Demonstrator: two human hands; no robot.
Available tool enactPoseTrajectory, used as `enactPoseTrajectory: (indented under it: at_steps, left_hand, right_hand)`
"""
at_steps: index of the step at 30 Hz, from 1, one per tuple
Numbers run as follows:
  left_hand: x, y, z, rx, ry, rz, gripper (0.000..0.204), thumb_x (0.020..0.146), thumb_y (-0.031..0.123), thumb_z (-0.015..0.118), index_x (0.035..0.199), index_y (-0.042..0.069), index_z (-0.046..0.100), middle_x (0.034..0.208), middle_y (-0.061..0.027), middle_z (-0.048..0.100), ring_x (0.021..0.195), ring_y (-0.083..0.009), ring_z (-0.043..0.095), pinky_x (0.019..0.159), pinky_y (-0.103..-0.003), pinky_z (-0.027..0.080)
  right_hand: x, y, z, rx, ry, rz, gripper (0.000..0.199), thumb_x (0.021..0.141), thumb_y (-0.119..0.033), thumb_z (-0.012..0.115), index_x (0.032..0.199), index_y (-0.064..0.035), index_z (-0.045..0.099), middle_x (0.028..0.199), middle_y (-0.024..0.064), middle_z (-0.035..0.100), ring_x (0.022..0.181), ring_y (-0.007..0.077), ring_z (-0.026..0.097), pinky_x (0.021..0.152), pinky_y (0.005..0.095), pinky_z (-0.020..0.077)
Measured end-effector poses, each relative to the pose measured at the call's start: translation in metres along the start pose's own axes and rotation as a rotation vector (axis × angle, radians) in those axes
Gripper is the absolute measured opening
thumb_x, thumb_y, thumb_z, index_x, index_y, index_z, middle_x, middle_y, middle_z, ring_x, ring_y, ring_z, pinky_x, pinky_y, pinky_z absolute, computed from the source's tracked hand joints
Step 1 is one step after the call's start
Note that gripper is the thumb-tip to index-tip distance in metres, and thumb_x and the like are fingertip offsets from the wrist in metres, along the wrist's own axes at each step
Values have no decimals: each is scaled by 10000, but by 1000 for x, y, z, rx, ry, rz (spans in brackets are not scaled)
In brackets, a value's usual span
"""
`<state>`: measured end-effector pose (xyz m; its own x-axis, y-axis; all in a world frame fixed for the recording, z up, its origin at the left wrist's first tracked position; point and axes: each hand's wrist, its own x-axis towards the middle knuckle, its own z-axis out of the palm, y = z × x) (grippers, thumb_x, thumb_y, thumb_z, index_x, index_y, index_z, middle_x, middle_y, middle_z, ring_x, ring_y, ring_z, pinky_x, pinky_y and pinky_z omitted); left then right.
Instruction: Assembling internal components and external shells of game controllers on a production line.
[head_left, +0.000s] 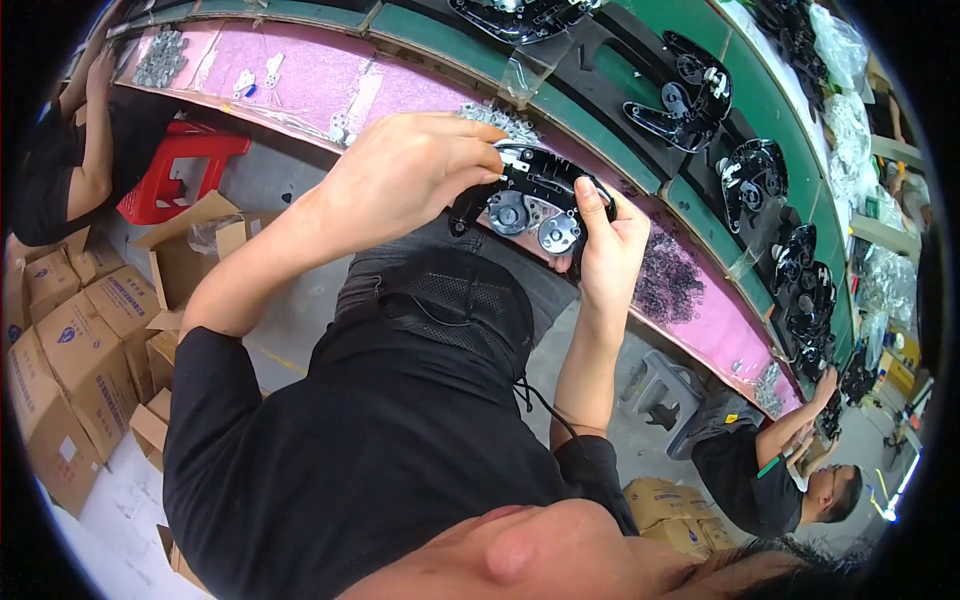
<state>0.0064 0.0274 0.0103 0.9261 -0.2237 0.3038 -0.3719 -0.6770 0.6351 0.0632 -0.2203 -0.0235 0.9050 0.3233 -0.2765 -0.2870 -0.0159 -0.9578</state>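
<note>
A black game controller housing (541, 176), its inside facing up, is held over the near edge of the pink-covered bench. Two round grey parts (508, 213) sit in its lower side. My right hand (612, 250) grips the housing's right end, thumb on top and the other fingers partly hidden beneath. My left hand (425, 165) has its thumb and fingers pinched together at the upper left edge, touching a small pale part (516, 160) there. Whether the pinch holds that part or another small piece is hidden.
Small grey parts (503, 122) lie behind the housing, and a pile of small black parts (668, 275) to its right. More controller housings (690, 95) stand along the dark line beyond the bench. Co-workers sit left and right. A red stool (185, 170) and cartons (85, 335) are at left.
</note>
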Motion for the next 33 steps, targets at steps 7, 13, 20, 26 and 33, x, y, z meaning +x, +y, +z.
enactPoseTrajectory:
  at_steps: [7,13,20,26,33]
  left_hand:
    - [-9,-10,-11,-337,79,-410,277,1089,83,612,1332,0,715,1181,-97,796,882,-122,730,740,-273,578]
    - [-23,-14,-15,-906,-153,-601,561,1049,143,715,1568,48,523,1063,-72,745,777,-108,673,641,-262,546]
    - [11,-85,-31,-983,606,-546,579,1056,154,706,1519,-99,469,1034,-121,726,764,-166,717,695,-315,628]
    - [39,-146,-24,-1063,801,-560,515,1052,76,672,1495,-109,485,1052,-147,731,836,-219,746,741,-384,680]
    - [-45,-132,-40,-944,559,-553,390,1078,98,635,1423,-80,592,1326,-176,724,1030,-228,763,835,-359,654]
  right_hand:
    - [11,0,2,80,-14,71,352,1093,-290,674,978,38,732,612,69,670,397,126,567,372,259,429]
    - [11,-8,18,15,-13,-83,374,1086,-209,662,1347,59,683,994,136,777,574,159,699,444,262,530]
    - [-1,-11,26,21,-79,-364,492,1123,-183,575,1532,81,499,1381,291,676,984,284,783,869,376,636]
    - [-13,25,56,-102,-119,-389,309,1104,-64,596,1383,59,646,1188,201,762,858,211,769,800,334,640]
    - [-19,47,89,-251,-183,-335,288,1090,-18,605,1355,77,666,1152,177,780,897,185,763,846,307,607]
